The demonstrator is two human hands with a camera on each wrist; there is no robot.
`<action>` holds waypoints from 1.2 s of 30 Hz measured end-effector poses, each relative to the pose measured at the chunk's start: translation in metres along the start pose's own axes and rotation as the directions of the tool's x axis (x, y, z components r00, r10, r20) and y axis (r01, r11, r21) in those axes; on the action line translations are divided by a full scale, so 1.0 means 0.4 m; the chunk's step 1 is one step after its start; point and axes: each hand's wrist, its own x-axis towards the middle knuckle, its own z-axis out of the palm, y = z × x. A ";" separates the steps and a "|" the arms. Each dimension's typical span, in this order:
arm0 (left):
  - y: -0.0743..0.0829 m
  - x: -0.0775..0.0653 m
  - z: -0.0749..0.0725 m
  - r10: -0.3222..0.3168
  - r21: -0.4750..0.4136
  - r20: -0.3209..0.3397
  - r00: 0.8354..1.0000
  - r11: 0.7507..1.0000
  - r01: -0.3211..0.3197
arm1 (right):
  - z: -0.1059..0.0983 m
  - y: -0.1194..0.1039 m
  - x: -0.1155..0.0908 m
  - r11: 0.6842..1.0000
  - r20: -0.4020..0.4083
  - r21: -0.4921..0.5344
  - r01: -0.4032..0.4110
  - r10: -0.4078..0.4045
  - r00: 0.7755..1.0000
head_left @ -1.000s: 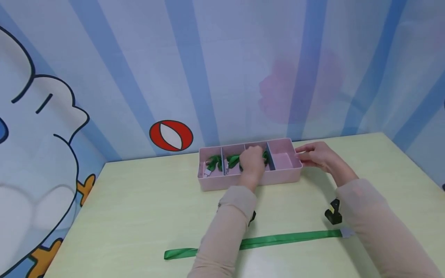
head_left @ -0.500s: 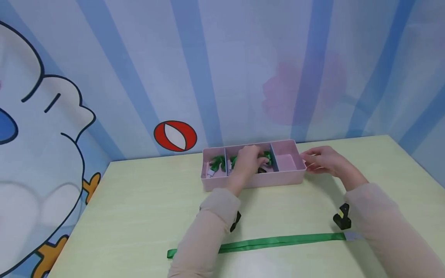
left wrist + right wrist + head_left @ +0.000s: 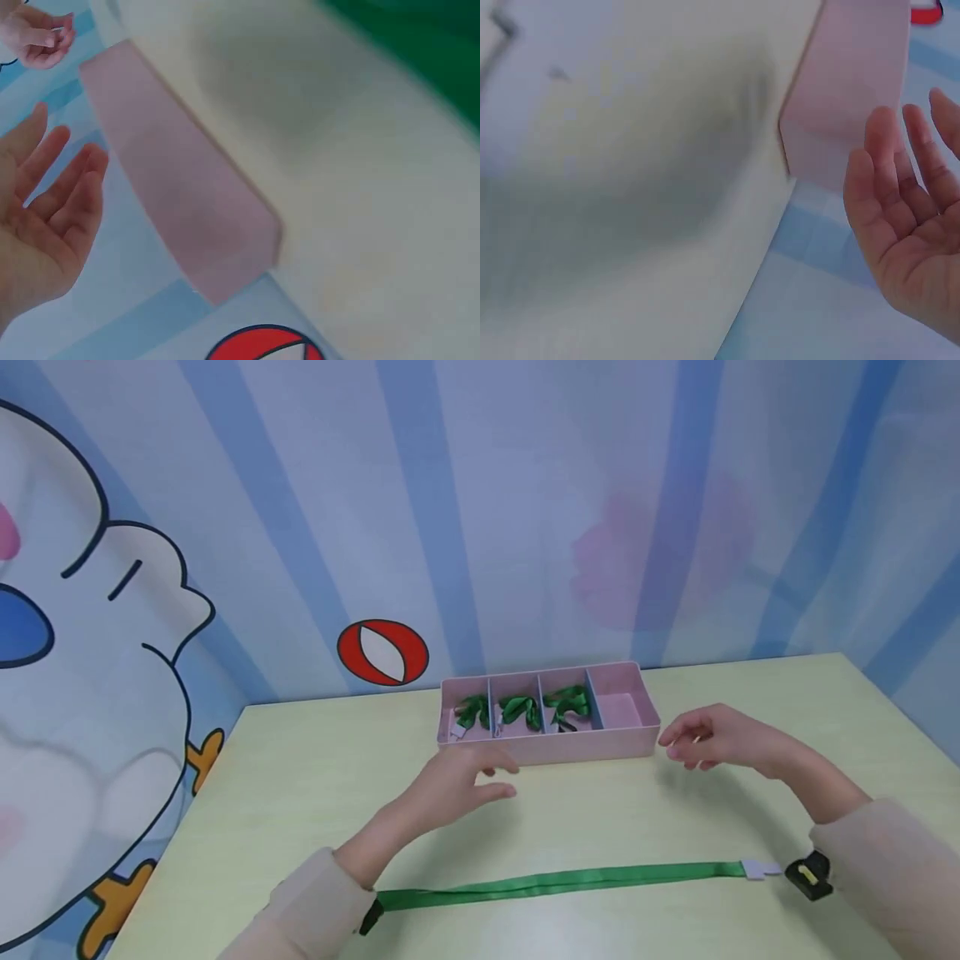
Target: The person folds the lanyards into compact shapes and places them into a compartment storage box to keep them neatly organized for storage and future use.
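Note:
A pink divided box [image 3: 585, 747] stands near the back edge of the table. Three of its compartments each hold a bundled green lanyard, the left one [image 3: 472, 712], the second [image 3: 521, 711] and the third [image 3: 570, 703]; the rightmost compartment shows only its bare floor. My left hand [image 3: 457, 782] hovers in front of the box, fingers loosely bent and holding nothing. Just off the box's right front corner, my right hand [image 3: 716, 739] hangs relaxed with nothing in it. Laid out flat across the front of the table is another green lanyard [image 3: 562, 883] with a whitish end piece [image 3: 759, 869].
The pale table [image 3: 315, 777] ends at a printed blue-striped backdrop [image 3: 517, 527]. A black wrist camera [image 3: 810, 875] sits by the right sleeve, close to the lanyard's whitish end.
My left hand has come out of the third compartment and drawn back toward the front left, leaving the green bundle there. My right hand has let go of the box's right end.

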 end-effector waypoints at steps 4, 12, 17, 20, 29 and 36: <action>-0.032 -0.046 0.041 -0.063 -0.026 0.177 0.982 0.997 0.068 | 0.077 -0.006 -0.006 0.980 0.074 -0.117 0.163 -0.155 0.985; -0.063 -0.073 0.122 -0.062 -0.202 0.297 0.953 0.971 0.127 | 0.231 -0.003 -0.011 0.909 0.180 -0.316 0.271 -0.223 0.958; -0.039 -0.062 0.137 -0.013 -0.187 0.304 0.953 0.980 0.073 | 0.269 -0.011 -0.018 0.874 0.184 -0.409 0.263 -0.203 0.962; -0.020 -0.048 0.146 0.006 -0.166 0.298 0.954 0.985 0.046 | 0.273 -0.017 -0.021 0.863 0.195 -0.424 0.273 -0.207 0.959; 0.021 0.006 0.188 0.091 -0.302 0.348 0.933 0.953 0.020 | 0.270 -0.022 -0.024 0.886 0.292 -0.299 0.353 -0.267 0.918; 0.060 0.042 0.227 0.181 -0.470 0.426 0.887 0.881 0.045 | 0.251 -0.026 -0.023 0.942 0.372 -0.022 0.335 -0.304 0.877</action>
